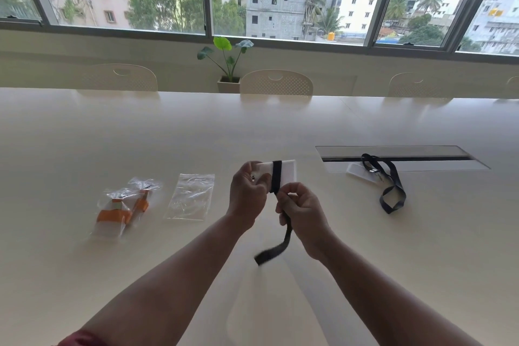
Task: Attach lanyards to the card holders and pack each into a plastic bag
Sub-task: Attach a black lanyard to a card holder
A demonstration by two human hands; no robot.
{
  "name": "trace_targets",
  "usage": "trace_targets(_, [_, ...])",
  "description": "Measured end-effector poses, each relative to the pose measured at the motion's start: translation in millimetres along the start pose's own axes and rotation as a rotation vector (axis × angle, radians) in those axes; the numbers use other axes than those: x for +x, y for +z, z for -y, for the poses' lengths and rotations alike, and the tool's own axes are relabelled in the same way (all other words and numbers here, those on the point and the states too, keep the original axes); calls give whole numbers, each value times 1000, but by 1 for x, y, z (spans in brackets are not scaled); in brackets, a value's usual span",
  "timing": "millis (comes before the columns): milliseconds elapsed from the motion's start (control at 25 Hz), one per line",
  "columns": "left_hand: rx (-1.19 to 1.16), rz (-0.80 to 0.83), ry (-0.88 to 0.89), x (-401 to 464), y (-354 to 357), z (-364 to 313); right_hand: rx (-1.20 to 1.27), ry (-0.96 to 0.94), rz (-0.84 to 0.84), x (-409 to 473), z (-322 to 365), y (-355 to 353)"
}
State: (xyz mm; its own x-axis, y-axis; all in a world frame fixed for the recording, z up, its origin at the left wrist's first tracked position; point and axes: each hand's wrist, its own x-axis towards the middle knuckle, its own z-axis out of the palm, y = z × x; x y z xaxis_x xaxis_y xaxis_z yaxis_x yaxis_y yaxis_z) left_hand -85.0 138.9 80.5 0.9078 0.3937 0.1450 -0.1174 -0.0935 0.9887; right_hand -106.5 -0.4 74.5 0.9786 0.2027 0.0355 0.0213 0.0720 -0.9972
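Card holder (283, 173) between both hands, left hand (247, 191) gripping, right hand (302, 209) pinching lanyard (276, 177)

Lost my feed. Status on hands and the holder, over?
Left hand grips card holder; right hand winds black lanyard around it. Empty bag waits left. Nothing blocking.

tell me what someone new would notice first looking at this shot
First, the two hands mid-table: the left hand holds a white card holder while the right hand grips the black lanyard wrapped across it, its tail dangling. Next, the bright orange lanyards in packed bags at left, beside an empty plastic bag. At right, another black lanyard with holder lies by the table's cable hatch.
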Motion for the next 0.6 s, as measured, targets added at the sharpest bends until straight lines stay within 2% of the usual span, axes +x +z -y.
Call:
trace_targets(120, [167, 78, 103, -1, -1, 4, 86, 32, 51, 4, 14, -6])
trace_targets(320, [321, 245, 125, -3, -6, 12, 346, 125, 86, 13, 40, -21])
trace_targets(480, [328, 388, 85, -10, -9, 16, 496, 159, 93, 27, 60, -44])
trace_targets(600, [141, 534, -21, -11, -13, 13, 411, 183, 120, 33, 66, -59])
